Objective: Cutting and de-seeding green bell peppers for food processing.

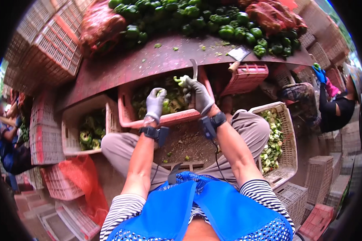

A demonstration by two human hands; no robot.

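Observation:
My left hand (155, 104), in a grey glove, is closed with a small pale green pepper piece (161, 92) at its fingertips. Just right of it, my gloved right hand (200, 95) grips a knife with a curved blade (194, 67) pointing away from me. A pale green pepper core with stem (181, 80) sits at the fingers of that same hand. Both hands hover over a pink plastic crate (166, 119) that holds cut green pepper pieces (169, 106). The knife's handle is mostly hidden in my palm.
Beyond lies a dark red tabletop (120, 70) with heaped green bell peppers (190, 12), red mesh sacks (101, 25) and a cleaver (238, 54). Crates of pepper halves (92, 132) and pale cores (271, 138) flank my knees. People work at left (7, 132) and right (335, 105).

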